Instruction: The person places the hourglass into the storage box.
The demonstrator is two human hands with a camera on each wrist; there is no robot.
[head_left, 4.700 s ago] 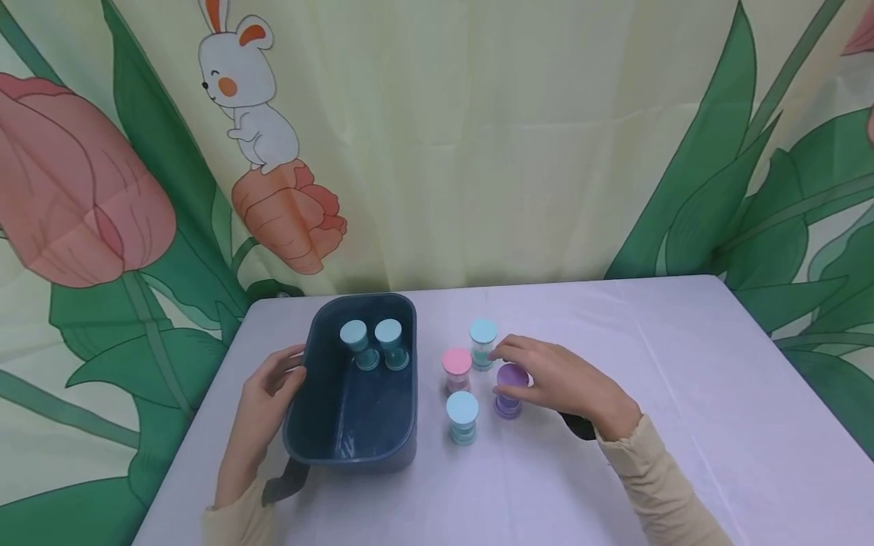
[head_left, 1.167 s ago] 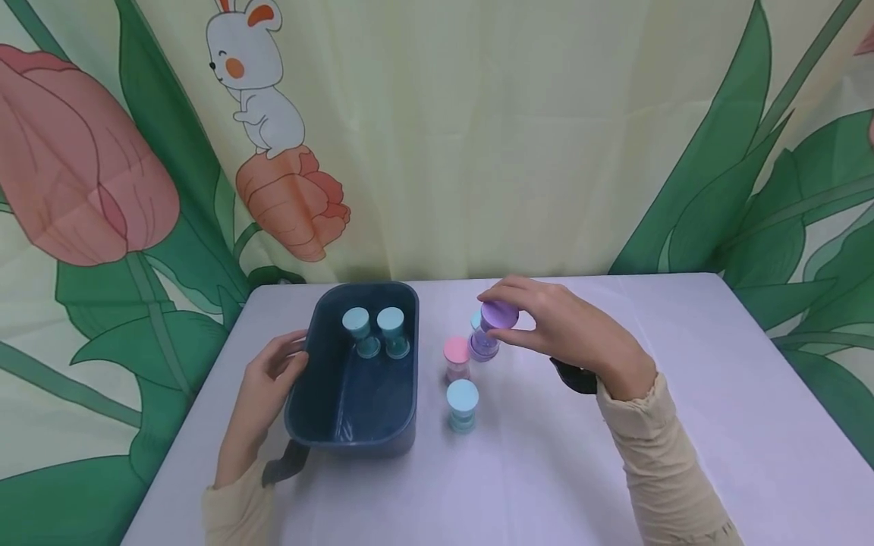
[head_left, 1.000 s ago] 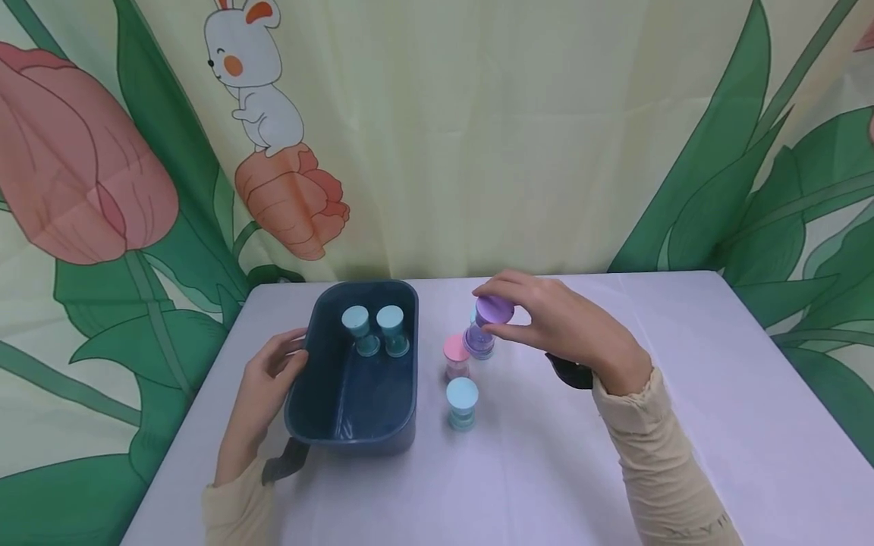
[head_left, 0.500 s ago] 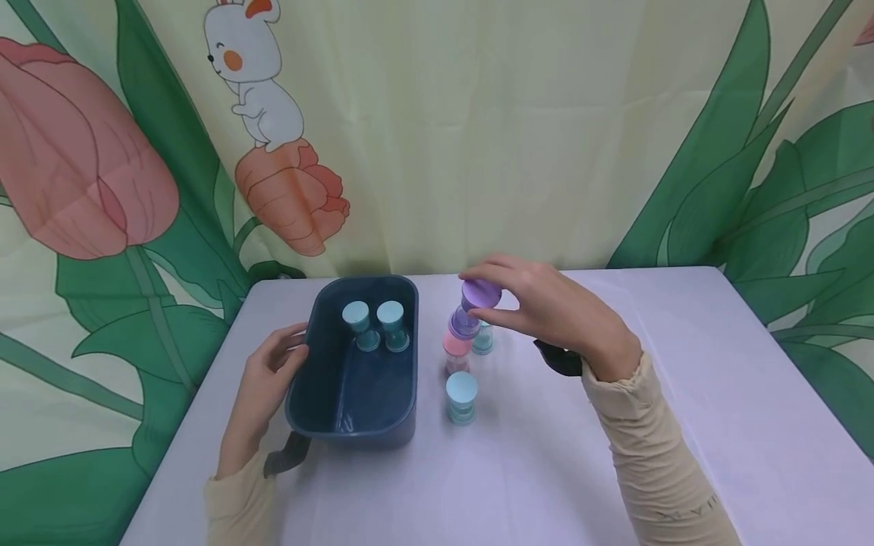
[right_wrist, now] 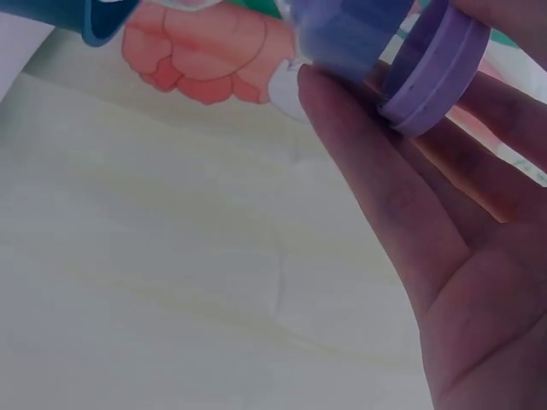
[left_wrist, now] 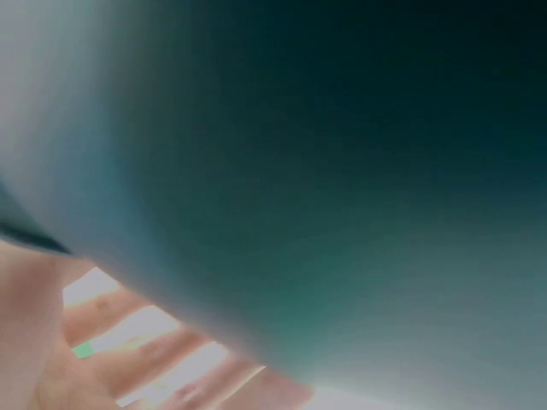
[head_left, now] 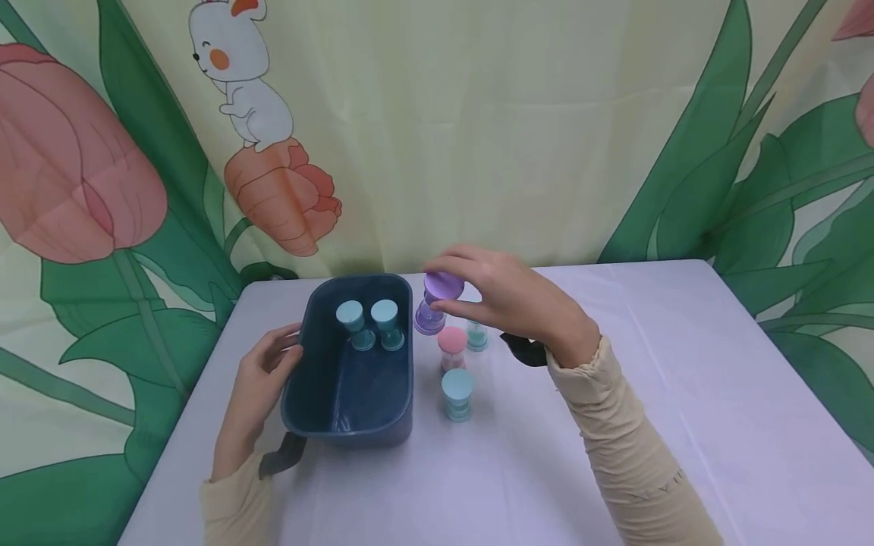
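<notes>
The right hand (head_left: 512,299) pinches the purple hourglass (head_left: 427,312), tilted, near the right rim of the blue bin (head_left: 392,435). The left hand (head_left: 256,387), fingers extended, touches the bin's left side.

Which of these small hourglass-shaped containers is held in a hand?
The purple container, pinched by the right hand; the pink one and two blue ones stand on the table, and two more blue ones are in the bin.

Purple hourglass (head_left: 444,286); pink hourglass (head_left: 452,340); light-blue hourglass (head_left: 457,384) in front. Bin (head_left: 369,398) plain navy, light-blue hourglass pair (head_left: 385,312) inside. Surface (head_left: 519,470) plain pale lavender. Curtain (head_left: 444,152) pale yellow, printed: pink tulips (head_left: 75,159), green leaves (head_left: 683,144), white rabbit (head_left: 262,117), orange carrot (head_left: 273,193). Sleeves (head_left: 635,447) beige.
</notes>
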